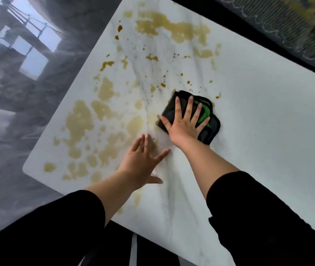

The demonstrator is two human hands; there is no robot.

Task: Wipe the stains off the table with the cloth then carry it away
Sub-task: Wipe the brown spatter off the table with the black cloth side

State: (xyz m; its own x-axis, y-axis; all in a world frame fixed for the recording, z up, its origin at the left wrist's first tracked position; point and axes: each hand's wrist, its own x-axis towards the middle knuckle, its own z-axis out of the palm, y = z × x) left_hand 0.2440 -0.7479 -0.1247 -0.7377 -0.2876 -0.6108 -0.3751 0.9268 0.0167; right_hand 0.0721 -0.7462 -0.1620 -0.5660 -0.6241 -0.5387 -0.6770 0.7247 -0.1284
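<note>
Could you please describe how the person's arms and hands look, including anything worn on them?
Both arms wear black long sleeves, the left sleeve and the right sleeve each ending partway along the forearm. The left hand and the right hand are bare: no gloves, rings, watch or bracelet show.

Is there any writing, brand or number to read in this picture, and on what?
None can be read.
The cloth under the right hand shows a green mark, but no letters can be made out.
The table bears only brown stains.
</note>
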